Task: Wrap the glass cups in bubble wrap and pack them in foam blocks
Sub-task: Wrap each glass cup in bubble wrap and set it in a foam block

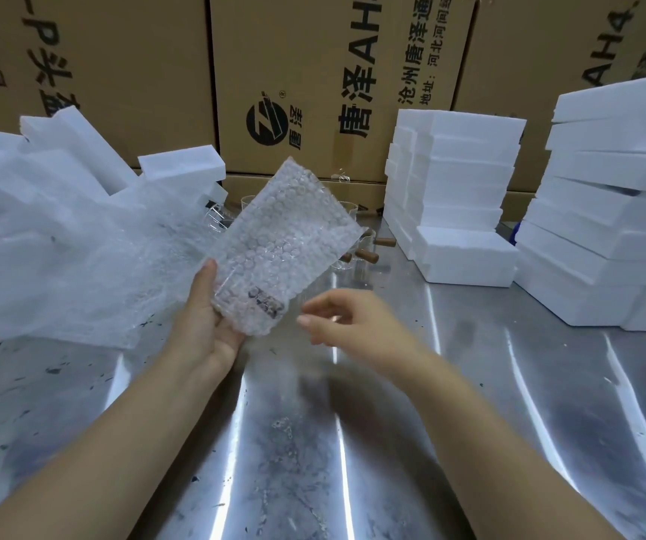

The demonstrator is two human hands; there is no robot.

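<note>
In the lower half of the frame, two bare forearms reached over a shiny metal desk (313, 442) flecked with dark scraps. At centre, the left hand (206, 325) gripped the bottom of a bubble wrap bag (286, 243), thumb along its left edge and fingers curled beneath, holding it tilted above the desk. Just right of it, the right hand (346, 321) hovered with fingers loosely curled and apart, holding nothing. A heap of bubble wrap (60, 267) lay at the left. Behind the bag stood glass cups (352, 263) with wooden handles, partly hidden. Foam blocks (457, 196) were stacked at the right, more lying loose at upper left. Printed cardboard boxes (313, 72) filled the top.
</note>
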